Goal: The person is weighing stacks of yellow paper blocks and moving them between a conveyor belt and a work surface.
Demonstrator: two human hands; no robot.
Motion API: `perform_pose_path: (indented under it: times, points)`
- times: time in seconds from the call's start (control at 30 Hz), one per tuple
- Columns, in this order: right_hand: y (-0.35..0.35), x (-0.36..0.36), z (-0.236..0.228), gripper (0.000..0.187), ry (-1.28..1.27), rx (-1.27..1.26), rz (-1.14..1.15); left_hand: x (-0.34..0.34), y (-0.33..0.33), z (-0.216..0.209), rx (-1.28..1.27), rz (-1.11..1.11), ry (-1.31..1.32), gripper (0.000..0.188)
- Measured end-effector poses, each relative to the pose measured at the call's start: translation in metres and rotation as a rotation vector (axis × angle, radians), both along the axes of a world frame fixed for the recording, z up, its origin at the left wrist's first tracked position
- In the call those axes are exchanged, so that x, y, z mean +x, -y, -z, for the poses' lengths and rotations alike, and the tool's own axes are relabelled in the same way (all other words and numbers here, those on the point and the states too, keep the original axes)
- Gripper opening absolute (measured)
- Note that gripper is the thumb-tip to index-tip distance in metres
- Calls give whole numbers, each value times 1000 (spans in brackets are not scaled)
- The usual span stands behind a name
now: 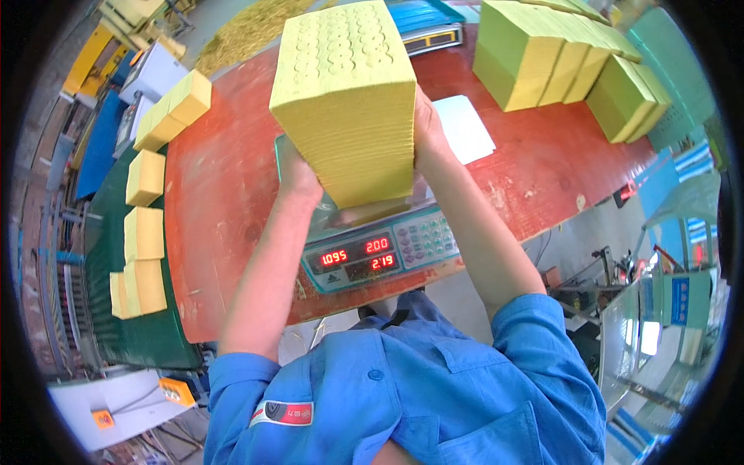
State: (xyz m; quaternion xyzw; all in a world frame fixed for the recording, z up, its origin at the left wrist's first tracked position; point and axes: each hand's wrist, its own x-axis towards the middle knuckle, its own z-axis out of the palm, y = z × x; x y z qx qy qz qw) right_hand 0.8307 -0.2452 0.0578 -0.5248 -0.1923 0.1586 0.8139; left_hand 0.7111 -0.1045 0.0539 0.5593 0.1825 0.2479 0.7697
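A tall stack of yellow paper (349, 128) stands upright between my hands, rows of curved marks stamped into its top sheet. My left hand (297, 172) grips its left side low down, the fingers partly hidden behind it. On the opposite side my right hand (426, 128) presses against the edges of the sheets. Beneath the stack is a digital scale (353, 267) with lit red digits and a keypad. Whether the stack's bottom touches the weighing pan I cannot tell.
Several yellow paper stacks (515, 58) stand at the far right of the red table (225, 209). Smaller yellow blocks (145, 232) line a green conveyor belt (147, 341) at left. White sheets (463, 128) lie right of the scale, and a blue-topped device (430, 35) stands behind.
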Motion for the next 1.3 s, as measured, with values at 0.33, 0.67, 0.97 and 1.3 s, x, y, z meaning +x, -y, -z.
perform_pose_path:
  times: [0.33, 0.67, 0.97, 1.3]
  points:
    - [12, 13, -3, 53, -2, -135, -76, 0, 29, -14, -133, -126, 165, 49]
    - [168, -129, 39, 32, -155, -34, 132, -261, 25, 38, -59, -198, -145, 52]
    - [179, -256, 72, 26, -434, -1, 78, -396, 81, 112, -609, -444, -361, 40]
    - [185, -298, 81, 27, -419, -35, -57, -395, 78, 85, -367, -269, -239, 36]
